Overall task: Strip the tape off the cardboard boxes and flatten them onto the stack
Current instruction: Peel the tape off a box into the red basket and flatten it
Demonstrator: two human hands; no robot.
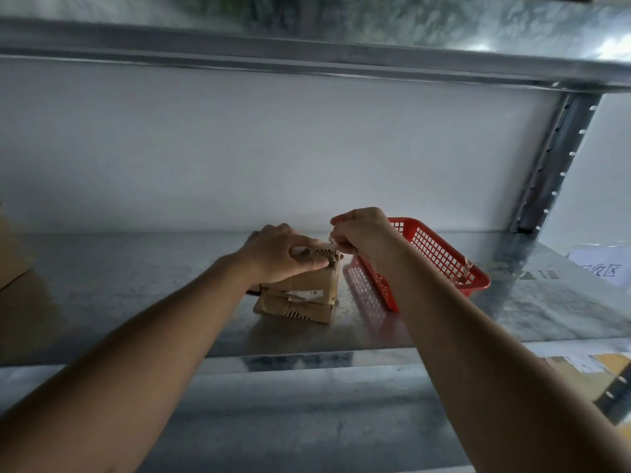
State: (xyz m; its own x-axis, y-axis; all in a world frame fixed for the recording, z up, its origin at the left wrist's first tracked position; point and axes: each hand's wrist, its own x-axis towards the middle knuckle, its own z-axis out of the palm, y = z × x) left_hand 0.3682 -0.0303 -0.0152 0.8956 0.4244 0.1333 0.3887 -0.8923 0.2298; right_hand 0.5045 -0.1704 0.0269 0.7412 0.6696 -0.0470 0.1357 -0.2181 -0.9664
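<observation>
Cardboard (13,257) pokes in at the far left edge of the metal shelf (136,295); near the middle, the left hand (276,252) curls its fingers and thumb around the top of a small taped cardboard box (307,281) — it rests on flattened cardboard (295,310) lying on the shelf. Just right of it, the right hand (362,233) pinches a thin strip of clear tape (333,241) lifted from the box's top corner; beside that arm sits a red mesh basket (440,250), and a white paper label (601,268) lies at the far right.

Boxes (300,295) on shelf (136,291), basket (440,257) right.
</observation>
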